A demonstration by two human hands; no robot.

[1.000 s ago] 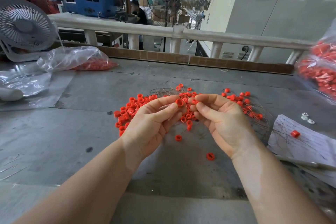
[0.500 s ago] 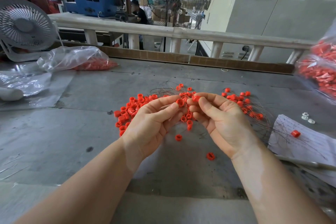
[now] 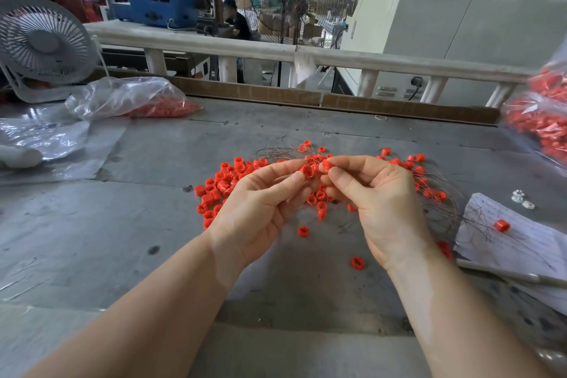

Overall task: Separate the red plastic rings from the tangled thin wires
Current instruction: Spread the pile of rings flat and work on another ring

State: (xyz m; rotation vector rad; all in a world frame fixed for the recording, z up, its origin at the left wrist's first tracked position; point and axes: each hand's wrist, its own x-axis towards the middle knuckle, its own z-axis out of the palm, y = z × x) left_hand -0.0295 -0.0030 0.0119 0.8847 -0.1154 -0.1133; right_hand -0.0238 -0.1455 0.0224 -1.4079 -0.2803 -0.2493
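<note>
Head view is all I have, and it shows both hands raised just above the grey worktop (image 3: 92,224), palms turned up toward me. My left hand (image 3: 260,212) pinches one red ring (image 3: 306,171) between thumb and forefinger; my right hand (image 3: 377,202) pinches a second ring (image 3: 326,165) right beside it, the two nearly touching. I cannot make out a wire running between them, it is too fine at this range. Below and behind the hands lies the heap of red rings (image 3: 227,184), thickest on the left, with the thin wires (image 3: 282,151) looping out of it and trailing right toward a sheet of paper (image 3: 521,242), where one stray ring (image 3: 501,225) sits apart. I judge the rings to be light, hard and smooth, so they should hold their shape under a firm pinch across the outer wall, but may squirt out if squeezed on the rim. The wires look springy and weightless; I expect them to kink, snag and drag neighbouring rings along. I would grip the ring itself, steady the strand close to it, and slide along the wire instead of yanking.
</note>
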